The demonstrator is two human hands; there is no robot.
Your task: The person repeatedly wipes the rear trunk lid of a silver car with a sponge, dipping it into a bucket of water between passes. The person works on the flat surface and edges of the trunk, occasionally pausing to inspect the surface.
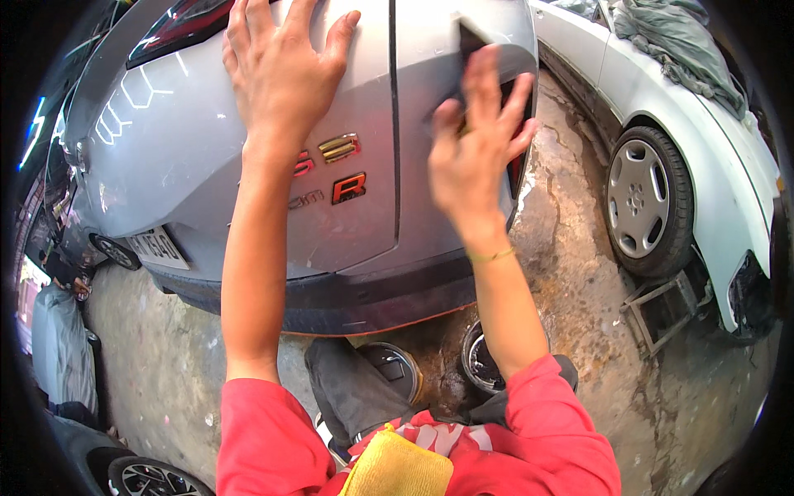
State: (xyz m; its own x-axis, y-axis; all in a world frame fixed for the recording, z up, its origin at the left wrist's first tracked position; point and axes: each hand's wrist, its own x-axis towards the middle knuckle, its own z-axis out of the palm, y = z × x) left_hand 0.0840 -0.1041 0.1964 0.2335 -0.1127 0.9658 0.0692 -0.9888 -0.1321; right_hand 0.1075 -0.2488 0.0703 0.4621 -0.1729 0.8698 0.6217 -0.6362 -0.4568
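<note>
The silver-grey rear of a car (347,231) fills the space before me, with raised badges (341,149) and a vertical seam down its panel. My left hand (285,66) lies on the bodywork above the badges, its fingers spread and nothing in it. To the right of the seam, my right hand (480,140) is against the rear corner and somewhat blurred. Under its fingers is a thin dark sheet (470,37), which looks like sandpaper. Part of the sheet is hidden by that hand. A thin band circles my right wrist.
Two dark buckets (416,376) (470,376) stand by my legs below the bumper. A yellow cloth (397,467) hangs at my chest. On the right is a white car (579,41) with a grey cover (678,41), beside a small frame stand (662,310). Covered vehicles (62,347) line the left.
</note>
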